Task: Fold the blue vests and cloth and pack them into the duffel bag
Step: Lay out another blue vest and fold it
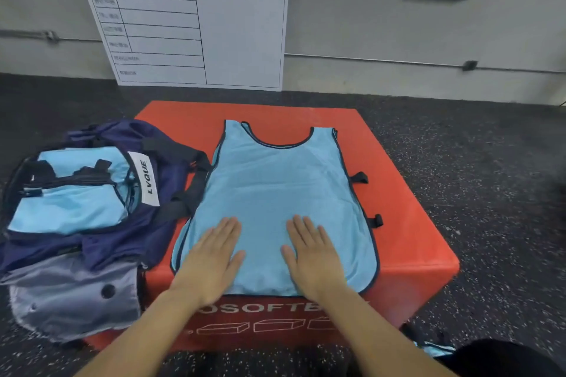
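We've got the blue vest (pixel 275 193) spread flat on the red box (pixel 407 232), left hand (pixel 211 257) and right hand (pixel 312 257) pressing its hem, grip flat and wide, duffel bag (pixel 92 208) just left.

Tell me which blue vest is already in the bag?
The folded one inside the open duffel bag on the left. The other vest lies flat on the red box.
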{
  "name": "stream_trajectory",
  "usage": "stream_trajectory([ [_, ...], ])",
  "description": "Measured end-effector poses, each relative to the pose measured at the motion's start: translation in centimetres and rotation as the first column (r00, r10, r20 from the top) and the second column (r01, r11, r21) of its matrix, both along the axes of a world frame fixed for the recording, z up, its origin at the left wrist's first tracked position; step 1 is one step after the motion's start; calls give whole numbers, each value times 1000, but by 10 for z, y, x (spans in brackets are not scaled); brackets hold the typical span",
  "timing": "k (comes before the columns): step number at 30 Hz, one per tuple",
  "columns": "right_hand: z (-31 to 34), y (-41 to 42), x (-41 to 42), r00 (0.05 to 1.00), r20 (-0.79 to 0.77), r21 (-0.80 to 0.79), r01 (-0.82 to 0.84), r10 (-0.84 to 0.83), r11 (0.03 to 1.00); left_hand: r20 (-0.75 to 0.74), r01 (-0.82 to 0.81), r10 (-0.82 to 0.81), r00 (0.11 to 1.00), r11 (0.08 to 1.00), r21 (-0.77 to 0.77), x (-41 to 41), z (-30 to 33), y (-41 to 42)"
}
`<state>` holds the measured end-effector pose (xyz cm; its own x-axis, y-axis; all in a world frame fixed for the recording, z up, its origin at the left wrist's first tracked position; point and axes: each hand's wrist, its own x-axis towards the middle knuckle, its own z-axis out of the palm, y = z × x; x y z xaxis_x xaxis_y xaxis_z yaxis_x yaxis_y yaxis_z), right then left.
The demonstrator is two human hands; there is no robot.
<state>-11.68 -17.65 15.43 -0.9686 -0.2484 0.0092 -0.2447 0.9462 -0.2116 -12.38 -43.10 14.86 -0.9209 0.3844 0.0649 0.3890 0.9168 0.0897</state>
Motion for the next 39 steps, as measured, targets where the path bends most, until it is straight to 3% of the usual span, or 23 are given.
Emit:
stream_trajectory([
  [3,-2,49,-1,997,-56,77,56,-51,996,-26,-77,76,997,997,-11,5,0,-38],
  [8,0,96,2,998,10,107,54,-56,993,-29,-79,80,996,997,25,11,4,-57],
  [17,8,137,23,990,65,141,-137,129,980,-23,112,-112,993,994,5,35,-3,-86],
  [23,12,156,24,971,65,297,-239,230,925,-85,128,-127,988,992,7,40,-8,-93],
  [30,1,157,18,971,-73,116,-217,227,969,-124,107,-98,987,992,67,37,-13,-94],
  [33,-1,158,16,967,-79,180,-224,241,958,-114,96,-83,990,989,113,36,-12,-93],
  [36,-4,154,19,957,-162,129,-220,240,967,-65,42,-28,998,971,236,35,-8,-89],
  [39,0,151,25,952,-228,-23,-214,203,977,5,-68,72,997,922,381,36,3,-84],
])
